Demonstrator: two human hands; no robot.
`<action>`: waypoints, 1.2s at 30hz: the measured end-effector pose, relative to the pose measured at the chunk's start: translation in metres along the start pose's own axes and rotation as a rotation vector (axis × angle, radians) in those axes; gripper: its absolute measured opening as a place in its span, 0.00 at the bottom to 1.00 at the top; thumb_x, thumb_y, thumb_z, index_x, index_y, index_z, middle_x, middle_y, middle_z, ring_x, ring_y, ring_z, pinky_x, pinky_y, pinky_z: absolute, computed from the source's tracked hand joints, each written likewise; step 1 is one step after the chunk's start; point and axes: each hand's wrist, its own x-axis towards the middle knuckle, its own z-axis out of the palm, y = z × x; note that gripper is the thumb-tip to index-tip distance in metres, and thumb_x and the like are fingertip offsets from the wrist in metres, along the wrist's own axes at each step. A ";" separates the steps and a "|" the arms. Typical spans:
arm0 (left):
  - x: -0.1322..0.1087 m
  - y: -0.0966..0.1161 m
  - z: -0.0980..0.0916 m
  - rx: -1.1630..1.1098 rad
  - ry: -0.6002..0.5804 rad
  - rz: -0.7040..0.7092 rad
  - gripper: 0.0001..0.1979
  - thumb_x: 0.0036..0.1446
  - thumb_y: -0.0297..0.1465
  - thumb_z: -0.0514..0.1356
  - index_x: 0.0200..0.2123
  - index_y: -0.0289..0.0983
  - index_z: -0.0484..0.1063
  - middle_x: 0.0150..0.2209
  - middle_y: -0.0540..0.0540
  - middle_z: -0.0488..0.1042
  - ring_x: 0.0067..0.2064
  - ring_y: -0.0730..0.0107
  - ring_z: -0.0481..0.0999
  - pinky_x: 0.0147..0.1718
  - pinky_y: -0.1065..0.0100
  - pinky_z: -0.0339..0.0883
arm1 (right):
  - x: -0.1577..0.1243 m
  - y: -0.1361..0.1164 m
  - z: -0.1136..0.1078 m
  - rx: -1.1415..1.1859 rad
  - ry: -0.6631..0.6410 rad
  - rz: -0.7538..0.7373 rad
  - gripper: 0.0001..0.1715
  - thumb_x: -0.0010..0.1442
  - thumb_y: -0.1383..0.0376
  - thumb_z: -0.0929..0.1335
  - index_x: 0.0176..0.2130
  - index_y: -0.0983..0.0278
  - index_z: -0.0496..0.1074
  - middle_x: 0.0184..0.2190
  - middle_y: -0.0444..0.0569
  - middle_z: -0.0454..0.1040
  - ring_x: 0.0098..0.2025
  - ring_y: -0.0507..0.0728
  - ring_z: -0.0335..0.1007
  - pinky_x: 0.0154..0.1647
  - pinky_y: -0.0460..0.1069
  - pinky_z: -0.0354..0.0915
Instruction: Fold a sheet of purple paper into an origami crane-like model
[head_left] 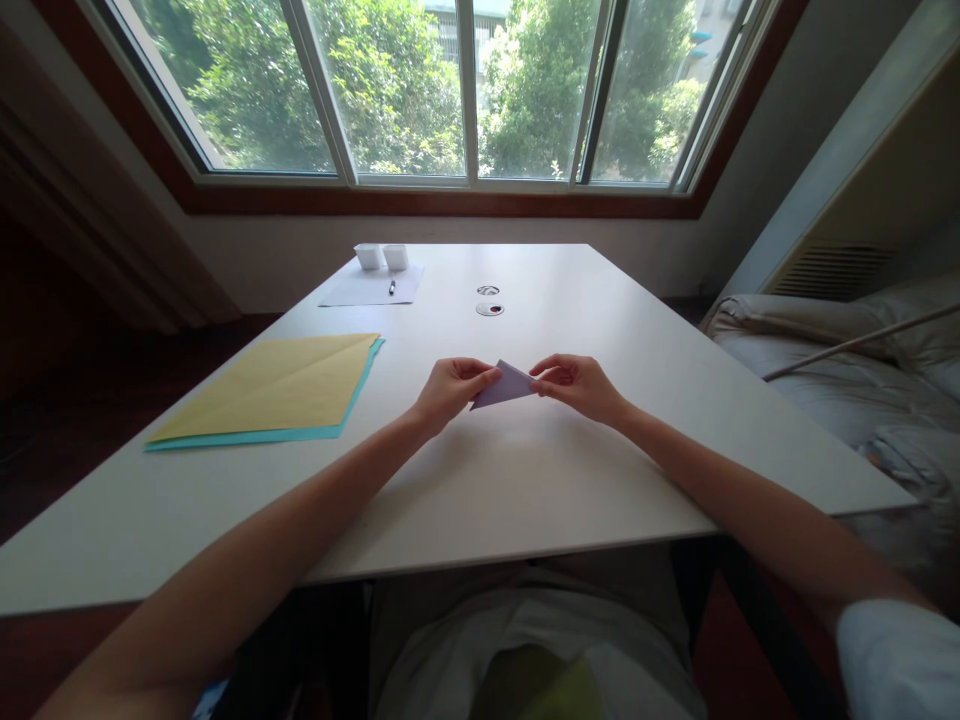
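Since you've got that little folded purple paper (504, 386) pinched from both sides, it's easy to spot: right in front of you, over the near half of the surface (465, 490), well apart from the yellow sheet (274, 385) and the teal sheet (358, 392) under it on your left. Your left grip (459, 386) is closed down, thumb and fingers on the paper's left part, and your right grip (576, 386) has a similar narrow pinch on the right-hand corner. Can't really tell if the bottom edge touches the surface or sits just above it. As for handling, I'd guess it's super light, a bit springy along the folds, easy to crease by accident, and probably not very slippery. Best hold imo is a soft fingertip pinch near the corners, leaving the middle alone; squeeze hard and you'd likely dent it.
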 end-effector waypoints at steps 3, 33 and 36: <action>0.000 0.001 0.000 0.007 -0.015 -0.004 0.16 0.39 0.41 0.68 0.25 0.33 0.74 0.22 0.49 0.72 0.24 0.74 0.68 0.23 0.72 0.60 | -0.001 0.001 0.000 -0.010 -0.009 -0.002 0.19 0.49 0.55 0.70 0.37 0.65 0.75 0.26 0.49 0.76 0.29 0.54 0.72 0.33 0.50 0.68; -0.004 -0.004 0.021 0.369 0.096 0.368 0.16 0.52 0.40 0.58 0.26 0.32 0.73 0.22 0.50 0.69 0.24 0.76 0.65 0.22 0.75 0.56 | 0.003 -0.007 0.010 0.123 -0.021 0.076 0.19 0.48 0.52 0.70 0.26 0.67 0.70 0.19 0.42 0.65 0.23 0.47 0.58 0.22 0.44 0.54; -0.007 0.000 0.020 0.494 0.103 0.446 0.14 0.54 0.39 0.57 0.28 0.33 0.73 0.23 0.50 0.70 0.25 0.76 0.65 0.24 0.75 0.57 | 0.004 -0.007 0.009 0.167 -0.049 0.075 0.19 0.48 0.52 0.70 0.26 0.67 0.68 0.20 0.41 0.63 0.23 0.47 0.56 0.21 0.44 0.53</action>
